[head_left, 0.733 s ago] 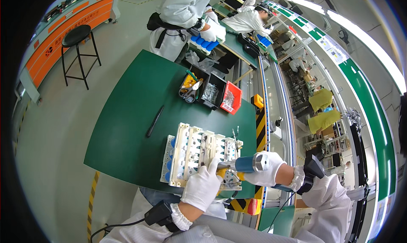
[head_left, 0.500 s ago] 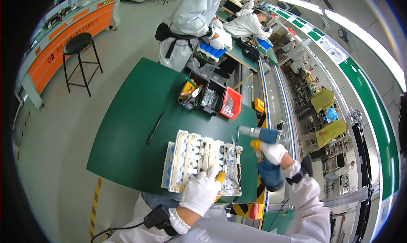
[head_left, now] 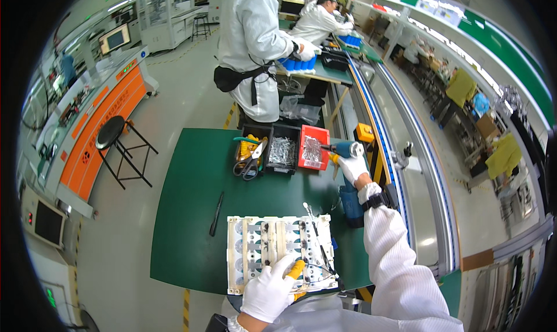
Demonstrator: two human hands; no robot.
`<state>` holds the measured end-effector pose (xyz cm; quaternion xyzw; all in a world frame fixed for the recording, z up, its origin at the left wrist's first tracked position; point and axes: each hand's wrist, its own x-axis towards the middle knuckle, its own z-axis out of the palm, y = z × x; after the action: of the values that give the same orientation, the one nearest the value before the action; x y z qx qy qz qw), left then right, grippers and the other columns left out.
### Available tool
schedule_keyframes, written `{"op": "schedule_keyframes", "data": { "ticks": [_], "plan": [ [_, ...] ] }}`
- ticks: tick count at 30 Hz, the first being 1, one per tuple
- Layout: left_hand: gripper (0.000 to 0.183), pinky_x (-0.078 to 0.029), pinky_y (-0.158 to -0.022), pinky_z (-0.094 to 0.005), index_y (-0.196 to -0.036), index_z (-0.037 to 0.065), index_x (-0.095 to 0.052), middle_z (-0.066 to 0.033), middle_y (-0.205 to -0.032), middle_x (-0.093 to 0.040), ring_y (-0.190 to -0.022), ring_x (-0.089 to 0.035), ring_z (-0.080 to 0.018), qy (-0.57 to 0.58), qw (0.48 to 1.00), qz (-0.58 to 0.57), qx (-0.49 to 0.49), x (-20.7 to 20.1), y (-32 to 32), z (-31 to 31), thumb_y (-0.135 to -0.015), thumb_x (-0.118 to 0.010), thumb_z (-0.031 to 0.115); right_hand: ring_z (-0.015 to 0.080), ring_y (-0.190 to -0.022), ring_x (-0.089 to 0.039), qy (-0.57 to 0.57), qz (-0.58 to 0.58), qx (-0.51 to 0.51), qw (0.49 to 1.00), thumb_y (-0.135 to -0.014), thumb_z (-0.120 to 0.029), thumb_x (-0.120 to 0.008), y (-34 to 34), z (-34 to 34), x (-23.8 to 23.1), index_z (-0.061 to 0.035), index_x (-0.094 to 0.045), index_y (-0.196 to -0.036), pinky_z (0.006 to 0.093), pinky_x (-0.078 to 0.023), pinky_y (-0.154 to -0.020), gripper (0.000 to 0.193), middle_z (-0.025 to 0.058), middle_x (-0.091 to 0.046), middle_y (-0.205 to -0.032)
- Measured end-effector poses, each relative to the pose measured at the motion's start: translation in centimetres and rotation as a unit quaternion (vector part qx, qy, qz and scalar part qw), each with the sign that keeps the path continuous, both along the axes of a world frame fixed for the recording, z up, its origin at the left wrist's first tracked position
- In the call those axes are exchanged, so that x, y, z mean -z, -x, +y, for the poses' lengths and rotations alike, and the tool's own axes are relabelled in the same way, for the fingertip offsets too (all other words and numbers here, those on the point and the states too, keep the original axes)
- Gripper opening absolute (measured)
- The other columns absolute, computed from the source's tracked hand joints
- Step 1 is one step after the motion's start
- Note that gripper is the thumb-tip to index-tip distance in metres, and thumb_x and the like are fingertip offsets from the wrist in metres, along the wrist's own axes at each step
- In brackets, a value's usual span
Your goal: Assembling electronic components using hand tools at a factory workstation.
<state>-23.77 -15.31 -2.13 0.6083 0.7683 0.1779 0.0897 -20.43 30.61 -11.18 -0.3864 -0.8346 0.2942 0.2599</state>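
Note:
My right hand (head_left: 354, 168), in a white glove with yellow on a fingertip, is wrapped round the grip of a blue cordless drill (head_left: 350, 204). The drill's nose points left over the near part of a red bin (head_left: 314, 147) of small metal screws; whether its tip touches them I cannot tell. My left hand (head_left: 267, 294), gloved with yellow-covered fingers, rests with its fingers apart on the near edge of a white plastic battery module frame (head_left: 237, 256). Metal strips cross the frame. Black and white wires (head_left: 318, 233) lie along its right side.
Beside the red bin stand a black bin (head_left: 283, 168) of metal parts and another with scissors (head_left: 249, 166) and yellow items. A black pen-like tool (head_left: 216, 215) lies on the green table (head_left: 185, 216). Ahead, a co-worker (head_left: 255, 36) stands; rails (head_left: 400, 129) run along the right.
My right hand has carried the drill forward from beside the module frame to the red bin. My left hand stays on the frame. The view has tilted upward.

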Motion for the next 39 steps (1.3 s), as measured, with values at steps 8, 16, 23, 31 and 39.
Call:
{"op": "schedule_keyframes", "data": {
  "ticks": [8, 16, 23, 31, 39],
  "plan": [
    [0.043, -0.054, -0.061, -0.0362, -0.11, 0.014, -0.077, 0.0062, -0.131, -0.064, -0.08, -0.061, -0.0214, 0.006, 0.999, 0.029, -0.015, -1.1, -0.4, 1.5, -0.071, -0.085, 0.03, 0.0391, -0.098, -0.07, -0.003, -0.064, 0.023, 0.998, -0.088, -0.03, -0.066, 0.3, -2.4, -4.4, -0.0061, -0.073, -0.102, 0.0403, -0.055, -0.087, 0.029, 0.0197, -0.075, -0.1],
    [0.051, -0.055, -0.064, -0.0382, -0.117, 0.016, -0.075, 0.007, -0.126, -0.065, -0.08, -0.06, -0.022, 0.023, 0.998, 0.051, -0.02, -0.8, -1.4, 1.3, -0.07, -0.086, 0.031, 0.0396, -0.098, -0.071, 0.02, -0.044, 0.03, 0.998, -0.087, -0.035, -0.071, -0.7, -3.2, -4.4, -0.0059, -0.073, -0.109, 0.0394, -0.056, -0.088, 0.036, 0.02, -0.076, -0.1],
    [0.047, -0.053, -0.065, -0.0387, -0.114, 0.017, -0.076, 0.0067, -0.116, -0.065, -0.08, -0.061, -0.0222, -0.017, 0.999, 0.044, -0.012, 0.1, -0.9, 0.3, -0.069, -0.086, 0.029, 0.0122, -0.068, -0.069, 0.103, 0.201, -0.019, 0.974, -0.087, -0.015, -0.078, -5.6, -8.3, -5.7, -0.0025, -0.075, -0.102, 0.0285, -0.054, -0.064, 0.019, 0.0071, -0.075, -0.082],
    [0.04, -0.055, -0.068, -0.0387, -0.108, 0.015, -0.078, 0.0028, -0.108, -0.068, -0.083, -0.067, -0.0233, -0.068, 0.997, 0.038, 0.007, -0.8, -0.6, 1.5, -0.073, -0.086, 0.032, 0.0158, -0.106, -0.067, 0.103, 0.403, -0.095, 0.904, -0.101, -0.018, -0.067, -16.8, -14.1, -1.7, -0.0025, -0.065, -0.123, 0.0306, -0.054, -0.09, 0.028, 0.0088, -0.07, -0.111],
    [0.024, -0.054, -0.088, -0.0409, -0.098, 0.01, -0.079, -0.0087, -0.129, -0.065, -0.107, -0.064, -0.0299, -0.059, 0.978, 0.129, 0.155, -5.5, 4.2, 11.1, -0.074, -0.079, 0.012, 0.0204, -0.108, -0.068, 0.146, 0.338, 0.055, 0.928, -0.1, -0.019, -0.068, -17.5, -16.6, -3.0, -0.0013, -0.063, -0.129, 0.0352, -0.053, -0.097, 0.035, 0.0098, -0.072, -0.119]
  ]
}}
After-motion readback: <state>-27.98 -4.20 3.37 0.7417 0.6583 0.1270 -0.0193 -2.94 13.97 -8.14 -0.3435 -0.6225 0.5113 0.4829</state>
